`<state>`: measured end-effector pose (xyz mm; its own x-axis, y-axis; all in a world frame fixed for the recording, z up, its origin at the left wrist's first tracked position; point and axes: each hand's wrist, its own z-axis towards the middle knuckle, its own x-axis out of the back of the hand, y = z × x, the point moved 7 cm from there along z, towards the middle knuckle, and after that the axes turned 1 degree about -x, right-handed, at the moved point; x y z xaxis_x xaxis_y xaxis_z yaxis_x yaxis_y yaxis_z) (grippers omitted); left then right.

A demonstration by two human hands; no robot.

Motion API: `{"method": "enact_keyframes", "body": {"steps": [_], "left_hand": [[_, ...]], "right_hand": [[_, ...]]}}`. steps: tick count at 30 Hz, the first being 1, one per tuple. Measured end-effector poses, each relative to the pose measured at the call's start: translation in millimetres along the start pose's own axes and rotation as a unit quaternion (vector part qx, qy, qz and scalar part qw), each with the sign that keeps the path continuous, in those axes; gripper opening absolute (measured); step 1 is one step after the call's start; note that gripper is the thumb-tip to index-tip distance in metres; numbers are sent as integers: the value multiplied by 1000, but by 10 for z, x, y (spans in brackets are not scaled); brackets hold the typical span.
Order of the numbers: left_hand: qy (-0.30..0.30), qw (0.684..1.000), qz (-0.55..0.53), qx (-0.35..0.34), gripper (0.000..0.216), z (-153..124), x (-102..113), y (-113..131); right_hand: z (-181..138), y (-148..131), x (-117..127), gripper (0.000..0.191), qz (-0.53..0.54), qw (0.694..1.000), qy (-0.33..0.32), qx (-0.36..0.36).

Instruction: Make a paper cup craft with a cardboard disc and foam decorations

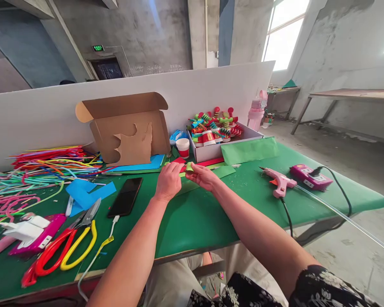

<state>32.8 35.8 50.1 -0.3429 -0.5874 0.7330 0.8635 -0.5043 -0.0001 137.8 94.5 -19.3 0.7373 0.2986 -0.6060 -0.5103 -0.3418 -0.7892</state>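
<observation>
Over the middle of the green table, my two hands are close together. A small curled piece of yellow-green paper (190, 168) is pinched between the thumb and fingers of my right hand (204, 177). My left hand (169, 181) is closed just to its left, with its fingertips turned away, so whatever they grip is hidden. Red paper (179, 161) shows right behind the left fingers. Flat green paper (224, 171) lies beyond my right hand. A stack of red and white paper cups (182, 148) stands behind both hands.
Left are scissors (80, 238), a phone (126, 197), blue paper scraps (88, 194) and pipe cleaners (51, 164). An open cardboard box (128, 128) and a tray (208, 152) of finished cup figures stand behind. A corded glue gun (280, 181) and power strip (310, 177) lie right.
</observation>
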Motion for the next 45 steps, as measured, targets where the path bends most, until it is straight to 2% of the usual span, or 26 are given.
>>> {"method": "enact_keyframes", "body": {"steps": [4, 9, 14, 17, 20, 23, 26, 29, 32, 36, 40, 43, 45], "left_hand": [[-17, 999, 37, -21, 48, 16, -14, 68], [-18, 998, 60, -11, 41, 22, -5, 57], [-3, 999, 39, 10, 37, -1, 12, -12], [6, 1000, 13, 17, 46, -7, 20, -31], [-12, 1000, 2, 5, 50, -6, -7, -12], [-12, 1000, 0, 3, 37, -2, -10, -11], [-11, 998, 24, 56, 16, 0, -6, -107], [-64, 982, 59, 165, 21, -37, -47, -294], [-136, 963, 54, 227, 28, -97, -113, -408], [-159, 957, 12, 242, 33, -125, -166, -445], [-147, 957, -28, 250, 22, -129, -220, -463], [-142, 959, -48, 242, 16, -133, -241, -457], [-137, 959, -60, 239, 20, -141, -236, -458]], "right_hand": [[-17, -1, -25, 17, 1, 1000, -11, -1], [-40, 5, -42, 19, 1, 1000, -1, -9], [-37, -20, -43, 20, 0, 1000, 0, 2], [-24, -22, -34, 21, 0, 1000, -4, 9], [-10, -15, -31, 20, -3, 1000, -13, 11], [-5, -48, -20, 21, -4, 1000, -7, 30], [-25, -128, -34, 29, -17, 997, -6, 76], [-57, -191, -71, 45, -64, 990, -6, 126], [-69, -212, -98, 46, -127, 979, 2, 163], [-72, -258, -86, 37, -237, 947, 37, 214], [-97, -305, -94, 31, -307, 918, 49, 247], [-100, -294, -102, 36, -309, 918, 40, 245], [-78, -256, -90, 37, -292, 929, 35, 224]]}}
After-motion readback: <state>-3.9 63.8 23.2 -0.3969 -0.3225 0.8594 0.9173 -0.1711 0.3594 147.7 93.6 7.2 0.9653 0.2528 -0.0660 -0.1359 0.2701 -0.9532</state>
